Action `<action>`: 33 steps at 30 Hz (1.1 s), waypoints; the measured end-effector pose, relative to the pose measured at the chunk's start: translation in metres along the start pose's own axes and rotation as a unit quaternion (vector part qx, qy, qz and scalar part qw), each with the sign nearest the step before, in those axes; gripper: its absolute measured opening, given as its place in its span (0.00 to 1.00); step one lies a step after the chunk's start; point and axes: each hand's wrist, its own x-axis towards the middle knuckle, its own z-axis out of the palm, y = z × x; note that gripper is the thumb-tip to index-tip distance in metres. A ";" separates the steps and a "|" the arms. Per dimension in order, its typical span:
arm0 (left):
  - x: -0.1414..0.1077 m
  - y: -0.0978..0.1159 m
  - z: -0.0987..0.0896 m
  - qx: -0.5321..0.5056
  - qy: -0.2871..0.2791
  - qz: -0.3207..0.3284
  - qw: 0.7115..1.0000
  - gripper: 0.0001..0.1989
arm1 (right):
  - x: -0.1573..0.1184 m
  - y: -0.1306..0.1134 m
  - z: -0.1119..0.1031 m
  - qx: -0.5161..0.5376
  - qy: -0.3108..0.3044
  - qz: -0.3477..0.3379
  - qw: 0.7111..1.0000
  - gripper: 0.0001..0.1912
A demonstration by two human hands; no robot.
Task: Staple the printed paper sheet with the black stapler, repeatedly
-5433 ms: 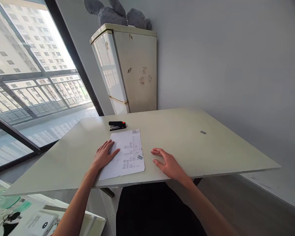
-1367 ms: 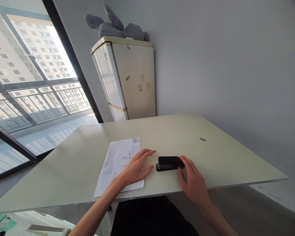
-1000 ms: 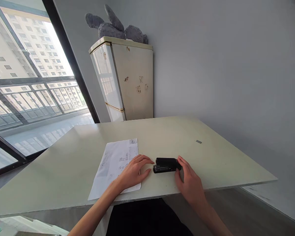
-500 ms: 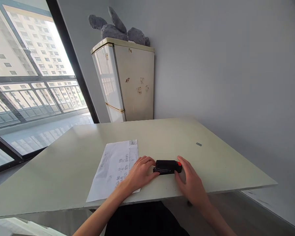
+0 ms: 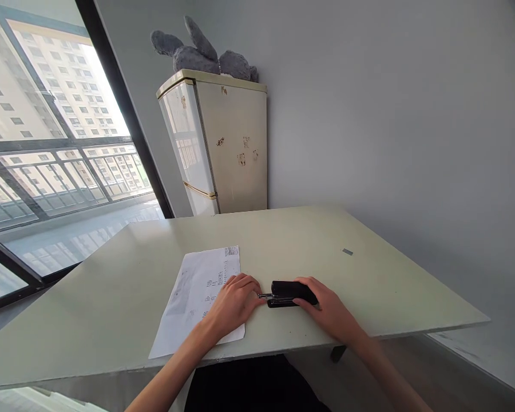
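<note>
From here I've just drawn a slim grey metal rod (image 5: 264, 295) from the black plastic stapler (image 5: 288, 289) right of the white printed paper (image 5: 197, 292), left fingers (image 5: 253, 282) pinching it, right fingers (image 5: 308, 281) gripping the body, so it's likely opening

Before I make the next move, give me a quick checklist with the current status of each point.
1. Stapler held: ok; the right hand grips its rear end.
2. Metal piece out of the stapler's front: ok; it sticks out toward the left hand.
3. Left hand firmly gripping that metal piece: cannot tell; thumb and fingers are at its tip, but the contact is hidden.
4. Paper apart from the stapler: ok; it lies on the table, left of it.
5. Left hand and wrist clear of the paper: not ok; they are over its right part.
6. Staples inside the stapler: cannot tell; the inside is not visible.
</note>
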 end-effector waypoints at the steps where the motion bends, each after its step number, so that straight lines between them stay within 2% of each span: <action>1: -0.003 -0.003 -0.003 0.004 -0.001 -0.001 1.000 0.08 | 0.000 -0.001 0.000 0.003 0.001 0.000 1.000 0.19; 7: -0.015 -0.016 -0.015 0.008 -0.010 -0.016 1.000 0.09 | -0.003 -0.005 -0.001 0.017 -0.009 0.008 1.000 0.18; 11: -0.030 -0.026 -0.030 -0.040 -0.029 -0.023 0.999 0.18 | -0.004 -0.005 -0.002 0.030 -0.008 0.033 0.999 0.19; 15: -0.047 -0.042 -0.043 -0.051 -0.057 -0.047 0.996 0.16 | -0.004 -0.003 -0.002 0.043 -0.009 0.057 0.997 0.21; 18: -0.051 -0.049 -0.044 -0.044 -0.067 -0.072 0.994 0.17 | -0.004 -0.003 -0.002 0.043 -0.004 0.063 0.997 0.21; 25: -0.043 -0.041 -0.034 -0.082 -0.036 -0.049 0.995 0.10 | -0.004 -0.004 -0.002 0.031 0.007 0.057 0.998 0.20; 30: -0.041 -0.034 -0.037 -0.121 -0.030 -0.112 0.986 0.12 | -0.004 -0.003 -0.002 0.018 0.012 0.056 0.998 0.20; 33: -0.040 -0.030 -0.040 -0.134 -0.011 -0.124 0.983 0.12 | -0.005 -0.002 -0.002 0.019 0.006 0.065 0.998 0.21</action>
